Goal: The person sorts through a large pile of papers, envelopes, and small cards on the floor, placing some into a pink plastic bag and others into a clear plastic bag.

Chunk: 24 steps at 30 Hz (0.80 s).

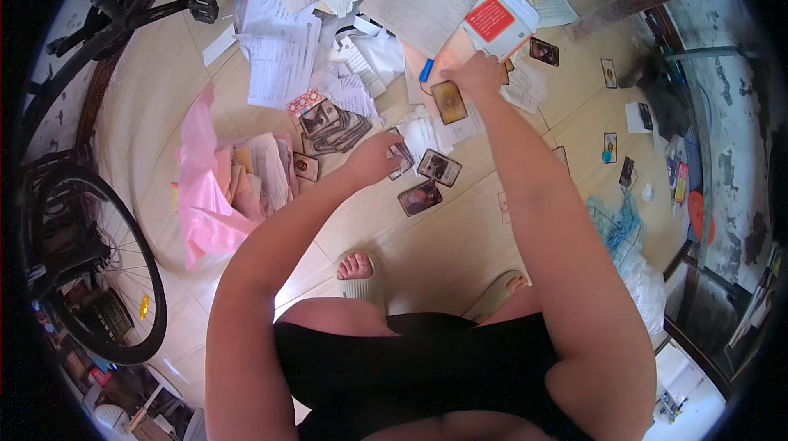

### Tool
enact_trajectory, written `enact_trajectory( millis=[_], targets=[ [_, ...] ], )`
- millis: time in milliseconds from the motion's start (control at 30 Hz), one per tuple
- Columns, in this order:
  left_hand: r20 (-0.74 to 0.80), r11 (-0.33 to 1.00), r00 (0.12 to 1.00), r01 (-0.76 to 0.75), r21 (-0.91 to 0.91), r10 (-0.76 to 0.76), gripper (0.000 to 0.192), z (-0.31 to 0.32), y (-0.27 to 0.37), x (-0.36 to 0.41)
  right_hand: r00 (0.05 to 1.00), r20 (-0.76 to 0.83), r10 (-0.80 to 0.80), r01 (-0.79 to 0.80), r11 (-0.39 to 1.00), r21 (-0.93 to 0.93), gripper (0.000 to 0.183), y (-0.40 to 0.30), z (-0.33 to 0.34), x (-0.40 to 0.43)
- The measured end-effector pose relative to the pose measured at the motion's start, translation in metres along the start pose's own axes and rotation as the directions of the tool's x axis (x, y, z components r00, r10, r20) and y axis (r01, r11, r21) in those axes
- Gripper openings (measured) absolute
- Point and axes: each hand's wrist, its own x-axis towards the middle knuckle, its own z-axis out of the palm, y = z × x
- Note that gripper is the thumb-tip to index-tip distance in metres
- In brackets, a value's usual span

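My left hand (pixel 373 159) has its fingers closed around a few dark-bordered picture cards (pixel 403 157), low over the floor. To its left, a heap of similar cards (pixel 337 127) lies partly on loose papers. Two more cards, a grey one (pixel 439 168) and a reddish dark one (pixel 420 197), lie just right of and below that hand. My right hand (pixel 478 75) reaches into the papers beside a white booklet with a red panel (pixel 496 21). A gold-backed card (pixel 449 102) lies by its wrist, and a blue cap-like piece (pixel 426 70) is left of its fingers. Its grip is unclear.
Printed sheets (pixel 280 53) pile up ahead. A pink plastic bag (pixel 206 207) with folded papers is at left, near a bicycle wheel (pixel 157 293). Scattered cards (pixel 544 52), a dark cat-like animal (pixel 663 99) and a blue net (pixel 619 225) are at right.
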Motion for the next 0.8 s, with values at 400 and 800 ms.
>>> enact_trajectory(
  millis=[400, 800],
  targets=[
    [-0.441, 0.996, 0.893, 0.088, -0.032, -0.093, 0.064, 0.034, 0.025, 0.105, 0.978, 0.161, -0.135, 0.018, 0.816, 0.578, 0.06, 0.051, 0.029, -0.02],
    [0.405, 0.712, 0.912, 0.242, -0.659, 0.065, 0.049, 0.005, 0.041, 0.094, 0.865, 0.497, 0.066, -0.486, 0.352, 0.8, 0.034, 0.118, -0.134, -0.069]
  ],
)
